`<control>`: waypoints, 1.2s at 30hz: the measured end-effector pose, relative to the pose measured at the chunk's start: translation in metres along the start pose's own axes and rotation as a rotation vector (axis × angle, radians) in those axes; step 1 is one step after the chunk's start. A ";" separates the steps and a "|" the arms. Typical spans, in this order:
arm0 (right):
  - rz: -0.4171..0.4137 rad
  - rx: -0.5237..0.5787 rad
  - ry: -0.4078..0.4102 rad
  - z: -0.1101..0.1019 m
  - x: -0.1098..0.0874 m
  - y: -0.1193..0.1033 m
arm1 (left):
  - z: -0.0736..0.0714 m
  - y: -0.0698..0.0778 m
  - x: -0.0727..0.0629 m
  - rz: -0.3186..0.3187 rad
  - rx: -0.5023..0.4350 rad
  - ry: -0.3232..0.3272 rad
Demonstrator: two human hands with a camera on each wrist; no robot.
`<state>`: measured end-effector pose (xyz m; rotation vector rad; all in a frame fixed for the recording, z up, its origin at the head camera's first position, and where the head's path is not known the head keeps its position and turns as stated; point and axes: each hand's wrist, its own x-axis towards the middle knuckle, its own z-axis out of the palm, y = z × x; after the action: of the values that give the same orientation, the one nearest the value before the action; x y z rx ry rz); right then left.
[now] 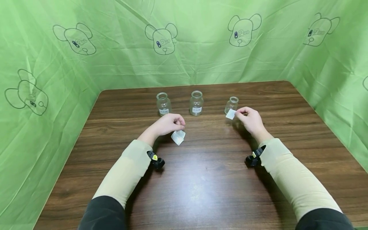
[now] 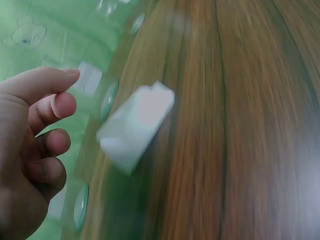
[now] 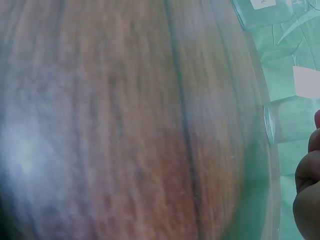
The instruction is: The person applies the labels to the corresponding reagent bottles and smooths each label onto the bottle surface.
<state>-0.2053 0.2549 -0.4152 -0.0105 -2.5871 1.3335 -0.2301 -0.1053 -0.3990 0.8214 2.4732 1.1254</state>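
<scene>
My right hand (image 1: 251, 121) pinches a small white label (image 1: 231, 114) by its edge between thumb and forefinger. The label overlaps the front of the short glass jar (image 1: 233, 103) in the head view; the right wrist view shows the label (image 3: 306, 81) beside that jar, with most of the hand out of frame. Beneath my left hand (image 1: 169, 124) is a folded scrap of white paper (image 1: 178, 137). In the left wrist view the blurred scrap (image 2: 136, 127) lies apart from the loosely curled fingers (image 2: 57, 106), which hold nothing.
Two taller glass jars with white labels, the left jar (image 1: 164, 103) and the middle jar (image 1: 196, 103), stand upright toward the back of the brown wooden table (image 1: 207, 179). A green cloth (image 1: 195, 64) with mouse drawings hangs along the back and sides.
</scene>
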 end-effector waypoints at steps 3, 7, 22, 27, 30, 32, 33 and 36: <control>-0.009 -0.017 -0.002 0.001 0.000 0.000 | 0.007 0.012 0.014 0.028 0.010 0.005; -0.007 -0.040 -0.010 0.002 -0.001 0.000 | 0.018 0.029 0.033 0.065 0.022 0.008; -0.027 -0.014 -0.013 0.013 -0.003 -0.006 | 0.061 0.069 0.080 0.059 -0.093 0.026; -0.040 -0.014 -0.020 0.015 -0.005 -0.009 | 0.075 0.077 0.089 0.033 -0.129 0.051; -0.045 -0.025 -0.042 0.014 -0.008 -0.011 | 0.078 0.082 0.092 0.011 -0.136 0.076; -0.056 -0.039 -0.070 0.014 -0.010 -0.013 | 0.079 0.085 0.093 -0.003 -0.139 0.094; -0.065 -0.042 -0.082 0.014 -0.012 -0.014 | 0.079 0.085 0.093 -0.008 -0.144 0.103; -0.105 -0.050 -0.110 0.016 -0.016 -0.017 | 0.081 0.087 0.092 -0.023 -0.178 0.131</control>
<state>-0.1912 0.2309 -0.4139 0.1936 -2.6695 1.2662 -0.2315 0.0446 -0.3883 0.6866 2.4335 1.4086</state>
